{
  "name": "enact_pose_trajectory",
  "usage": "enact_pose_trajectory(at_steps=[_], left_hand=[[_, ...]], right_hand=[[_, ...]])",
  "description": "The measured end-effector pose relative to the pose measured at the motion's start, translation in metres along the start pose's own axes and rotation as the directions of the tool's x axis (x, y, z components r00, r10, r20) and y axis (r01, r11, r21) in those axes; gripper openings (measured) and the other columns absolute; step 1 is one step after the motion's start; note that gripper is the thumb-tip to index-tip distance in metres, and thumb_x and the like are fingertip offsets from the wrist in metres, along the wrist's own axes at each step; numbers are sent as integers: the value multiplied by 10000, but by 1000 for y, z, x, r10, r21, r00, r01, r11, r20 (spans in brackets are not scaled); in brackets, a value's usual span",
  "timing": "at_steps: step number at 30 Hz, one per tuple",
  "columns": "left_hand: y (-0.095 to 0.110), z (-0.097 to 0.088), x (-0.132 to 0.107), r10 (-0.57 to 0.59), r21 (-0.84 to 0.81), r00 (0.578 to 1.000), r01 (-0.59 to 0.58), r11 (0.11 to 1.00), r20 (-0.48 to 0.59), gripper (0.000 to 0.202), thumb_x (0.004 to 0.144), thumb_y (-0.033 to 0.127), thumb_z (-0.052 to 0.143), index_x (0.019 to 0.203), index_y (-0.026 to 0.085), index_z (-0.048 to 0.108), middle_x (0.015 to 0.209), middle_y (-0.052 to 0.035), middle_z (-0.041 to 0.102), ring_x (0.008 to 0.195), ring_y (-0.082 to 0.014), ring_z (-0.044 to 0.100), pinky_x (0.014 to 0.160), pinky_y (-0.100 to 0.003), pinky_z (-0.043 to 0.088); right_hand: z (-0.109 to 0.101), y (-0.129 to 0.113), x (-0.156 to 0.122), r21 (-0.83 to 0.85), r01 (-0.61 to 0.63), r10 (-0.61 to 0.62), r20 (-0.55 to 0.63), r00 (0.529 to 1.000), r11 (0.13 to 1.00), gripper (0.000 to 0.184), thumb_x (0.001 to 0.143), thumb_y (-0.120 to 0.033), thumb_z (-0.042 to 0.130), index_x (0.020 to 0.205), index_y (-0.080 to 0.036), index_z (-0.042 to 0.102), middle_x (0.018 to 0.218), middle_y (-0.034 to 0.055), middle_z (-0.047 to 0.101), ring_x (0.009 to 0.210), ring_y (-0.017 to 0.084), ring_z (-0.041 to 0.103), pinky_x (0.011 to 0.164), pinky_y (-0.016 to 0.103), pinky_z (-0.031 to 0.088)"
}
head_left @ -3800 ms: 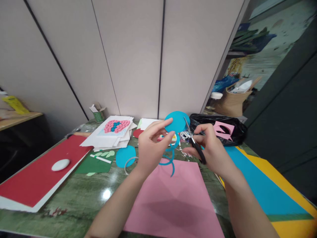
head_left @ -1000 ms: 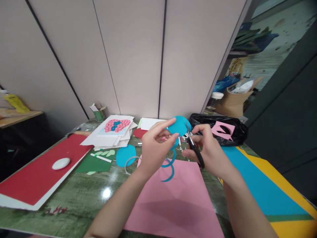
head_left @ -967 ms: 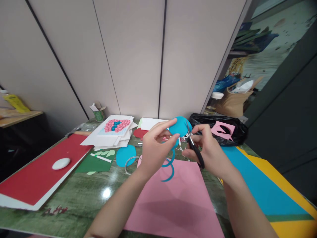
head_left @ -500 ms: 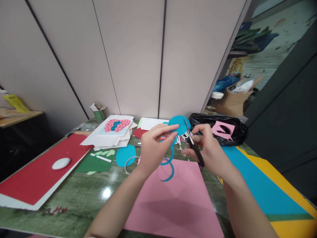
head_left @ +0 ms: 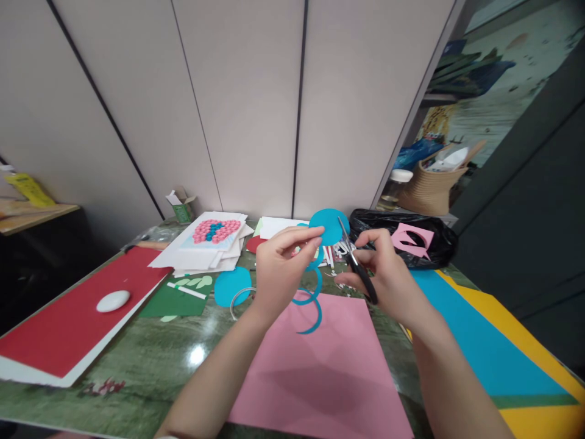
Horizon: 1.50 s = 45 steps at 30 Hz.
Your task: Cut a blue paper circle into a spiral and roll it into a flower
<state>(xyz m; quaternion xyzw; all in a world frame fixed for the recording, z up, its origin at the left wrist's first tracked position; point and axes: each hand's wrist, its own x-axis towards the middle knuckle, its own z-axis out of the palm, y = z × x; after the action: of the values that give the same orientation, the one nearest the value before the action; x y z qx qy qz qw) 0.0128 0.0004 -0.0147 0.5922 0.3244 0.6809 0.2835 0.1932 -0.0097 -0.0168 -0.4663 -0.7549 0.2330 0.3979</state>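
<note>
My left hand (head_left: 278, 274) pinches a blue paper disc (head_left: 329, 224) between thumb and fingers, held up over the table. A blue spiral strip (head_left: 311, 305) cut from the disc hangs below it, over a pink sheet (head_left: 320, 372). My right hand (head_left: 388, 277) grips black-handled scissors (head_left: 356, 265), whose blades point up at the disc's right edge.
A red sheet (head_left: 59, 329) with a white oval object (head_left: 112, 301) lies at left. A green sheet (head_left: 176, 302), a second blue disc (head_left: 232, 286), a white paper stack (head_left: 205, 247) and a black bag (head_left: 402, 235) stand behind. Blue and yellow sheets (head_left: 475, 341) lie at right.
The disc has turned in my left hand and shrunk as the scissors cut round it. The hanging spiral strip has grown longer.
</note>
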Motion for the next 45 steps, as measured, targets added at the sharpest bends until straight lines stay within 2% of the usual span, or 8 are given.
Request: enact_pose_trajectory(at_steps=[8, 17, 21, 27, 31, 37, 41, 45], left_hand=[[-1, 1, 1, 49, -23, 999, -49, 999, -23, 196, 749, 196, 711, 940, 226, 744, 899, -33, 715, 756, -105, 648, 665, -213, 567], [-6, 5, 0, 77, -68, 992, -84, 994, -98, 299, 718, 148, 721, 1005, 230, 721, 930, -34, 678, 648, -62, 563, 572, -175, 519], [-3, 6, -1, 30, -78, 999, -33, 996, -41, 287, 710, 153, 720, 992, 208, 724, 890, -39, 666, 630, -71, 559, 543, -189, 512], [-1, 6, -2, -7, -79, 999, 11, 997, 52, 291, 714, 120, 703, 992, 205, 727, 973, -49, 682, 683, -79, 594, 628, -205, 542], [-2, 6, -2, 3, -62, 999, 0, 998, 47, 281, 719, 115, 699, 980, 212, 732, 1006, -50, 693, 700, -82, 606, 648, -206, 546], [-1, 5, -3, -4, -16, 999, 4, 1000, 45, 177, 740, 167, 703, 904, 213, 750, 818, -27, 706, 701, -110, 627, 661, -231, 550], [-1, 5, -4, -16, -21, 999, 17, 1000, 35, 129, 754, 174, 693, 858, 218, 757, 842, -27, 717, 743, -122, 651, 674, -235, 558], [-2, 5, -4, -13, -64, 999, 15, 998, 30, 171, 756, 176, 695, 911, 223, 752, 868, -29, 706, 746, -116, 648, 661, -223, 558]], right_hand=[[1, 2, 1, -8, 31, -31, -14, 999, 999, 513, 754, -455, 702, 954, -264, 270, 547, -124, 371, 501, 101, 351, 491, 212, 264], [6, -1, 2, 57, -12, 12, -10, 1000, 998, 547, 713, -449, 740, 942, -267, 278, 535, -131, 350, 484, 97, 338, 484, 218, 246], [7, -4, 0, 125, -21, 21, 1, 1000, 992, 562, 702, -434, 750, 956, -270, 277, 585, -105, 446, 508, 113, 418, 488, 222, 277], [8, -7, 0, 147, 0, -2, 13, 1000, 989, 532, 734, -406, 729, 974, -269, 275, 668, -75, 526, 550, 118, 446, 520, 241, 337], [10, -7, 1, 150, -3, 1, 14, 1000, 989, 527, 738, -405, 726, 975, -270, 275, 666, -79, 522, 541, 112, 427, 513, 240, 335], [9, -4, 0, 124, 12, -12, -3, 1000, 992, 515, 742, -411, 722, 966, -270, 279, 655, -75, 530, 570, 132, 474, 533, 249, 345], [9, -3, 0, 121, 8, -9, 1, 1000, 993, 513, 748, -429, 712, 968, -273, 276, 641, -78, 520, 572, 141, 487, 534, 252, 345], [8, -4, 2, 112, 6, -5, -3, 1000, 994, 514, 747, -445, 709, 955, -270, 272, 623, -84, 498, 555, 137, 476, 528, 250, 336]])
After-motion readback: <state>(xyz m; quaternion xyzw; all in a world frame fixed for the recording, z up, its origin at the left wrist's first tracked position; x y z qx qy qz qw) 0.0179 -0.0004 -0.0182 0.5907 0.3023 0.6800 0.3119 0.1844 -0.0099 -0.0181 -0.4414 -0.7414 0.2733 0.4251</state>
